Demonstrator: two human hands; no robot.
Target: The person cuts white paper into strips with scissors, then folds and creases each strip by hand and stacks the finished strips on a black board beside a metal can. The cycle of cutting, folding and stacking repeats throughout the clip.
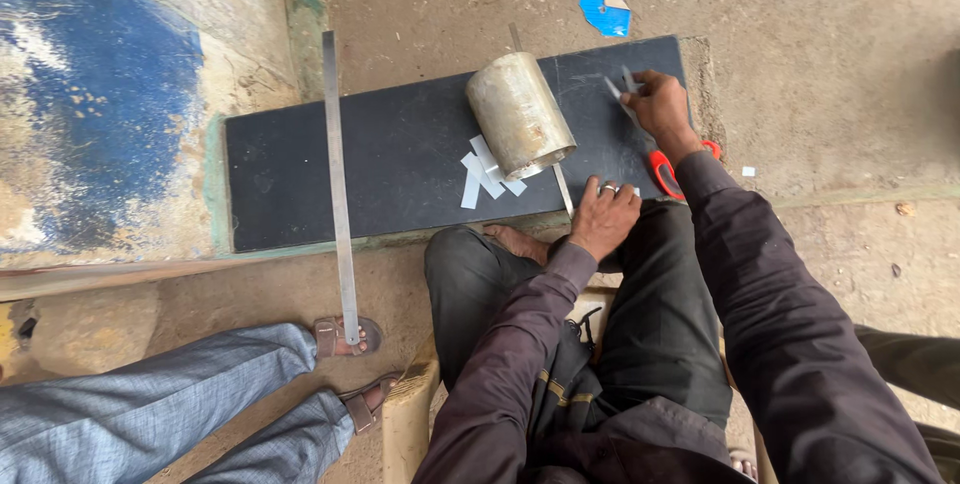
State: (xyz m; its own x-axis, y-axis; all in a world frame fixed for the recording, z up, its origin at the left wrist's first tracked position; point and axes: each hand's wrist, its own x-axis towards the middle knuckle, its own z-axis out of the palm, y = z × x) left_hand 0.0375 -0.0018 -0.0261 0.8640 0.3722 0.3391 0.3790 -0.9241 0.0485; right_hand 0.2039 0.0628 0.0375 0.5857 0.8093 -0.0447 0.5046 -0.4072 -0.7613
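Note:
My right hand (pixel 660 104) is at the far right of a black board (pixel 380 159) lying on the ground, its fingers pinched on a small thin metal strip (pixel 622 84). Scissors with red handles (pixel 663 174) lie under that wrist. My left hand (pixel 605 216), with a ring on one finger, rests curled on the board's near edge, and I cannot see anything in it. A dull metal cylinder (pixel 520 114) lies on its side in the middle of the board. Several cut pale metal strips (pixel 482 174) sit at its open end.
A long steel ruler (pixel 338 174) crosses the board's left part and reaches past its near edge. Another person's legs in grey-blue trousers and brown sandals (pixel 345 336) are at lower left. A blue paper scrap (pixel 603 7) lies on the dirt beyond the board. A blue-painted wall stands at left.

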